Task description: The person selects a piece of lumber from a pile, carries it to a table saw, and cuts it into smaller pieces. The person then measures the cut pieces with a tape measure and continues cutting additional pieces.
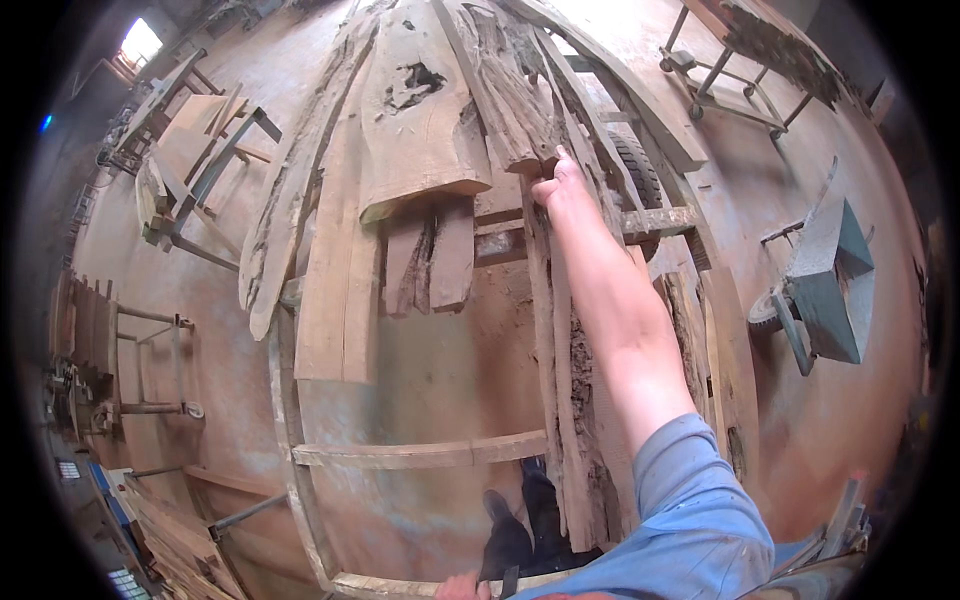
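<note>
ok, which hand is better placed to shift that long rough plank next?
Right, probably. The right hand is stretched out and already on the long rough plank near the stacked slabs. The left hand is low at the near rail of the wooden rack, away from it.

Left hand (pixel 462 586) mostly cut off by the lower edge; right hand's (pixel 557 185) fingertips hidden behind the rough plank (pixel 505 90)

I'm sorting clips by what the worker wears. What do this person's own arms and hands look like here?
The right hand is bare, with no glove, watch or ring visible. Its forearm is uncovered up to a light blue fabric sleeve, pushed up near the elbow and marked with a few small pale specks. Of the left hand only bare knuckles show at the lower edge; no sleeve is visible there.
</note>
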`<state>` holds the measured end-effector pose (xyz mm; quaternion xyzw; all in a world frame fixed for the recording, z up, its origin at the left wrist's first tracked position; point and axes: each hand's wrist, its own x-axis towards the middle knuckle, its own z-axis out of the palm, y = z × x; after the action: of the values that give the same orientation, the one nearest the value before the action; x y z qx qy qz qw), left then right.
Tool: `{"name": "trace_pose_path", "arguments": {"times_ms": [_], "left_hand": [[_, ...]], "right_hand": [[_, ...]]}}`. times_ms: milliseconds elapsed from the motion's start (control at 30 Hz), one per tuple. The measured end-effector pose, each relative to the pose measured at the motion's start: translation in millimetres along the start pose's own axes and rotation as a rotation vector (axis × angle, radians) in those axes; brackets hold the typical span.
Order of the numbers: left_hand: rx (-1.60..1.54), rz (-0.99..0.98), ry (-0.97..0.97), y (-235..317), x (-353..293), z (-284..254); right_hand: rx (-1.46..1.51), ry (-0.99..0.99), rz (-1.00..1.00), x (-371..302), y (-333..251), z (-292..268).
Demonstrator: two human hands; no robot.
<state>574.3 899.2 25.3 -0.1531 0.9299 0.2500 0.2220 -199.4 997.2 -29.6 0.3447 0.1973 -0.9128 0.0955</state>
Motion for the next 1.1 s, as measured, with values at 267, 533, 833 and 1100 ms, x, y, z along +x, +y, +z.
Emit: {"name": "trace_pose_path", "arguments": {"times_ms": [267, 533, 833, 1100], "left_hand": [[0.011, -0.024, -0.022, 2.8, -0.4, -9.0], [0.041, -0.024, -0.067, -2.9, -10.3, -5.5], [0.047, 0.142, 0.178, -16.5, -21.8, 19.5], [-0.324, 0.032, -0.047, -25.2, -27.3, 0.9]], "right_hand": [[-0.083, 0.073, 0.052, -89.6, 83.4, 24.6], [0.054, 0.100, 0.093, -236.2, 115.3, -50.5], [0.046, 0.142, 0.193, -396.5, 106.6, -137.1], [0.012, 0.177, 0.245, -533.4, 113.0, -197.3]]}}
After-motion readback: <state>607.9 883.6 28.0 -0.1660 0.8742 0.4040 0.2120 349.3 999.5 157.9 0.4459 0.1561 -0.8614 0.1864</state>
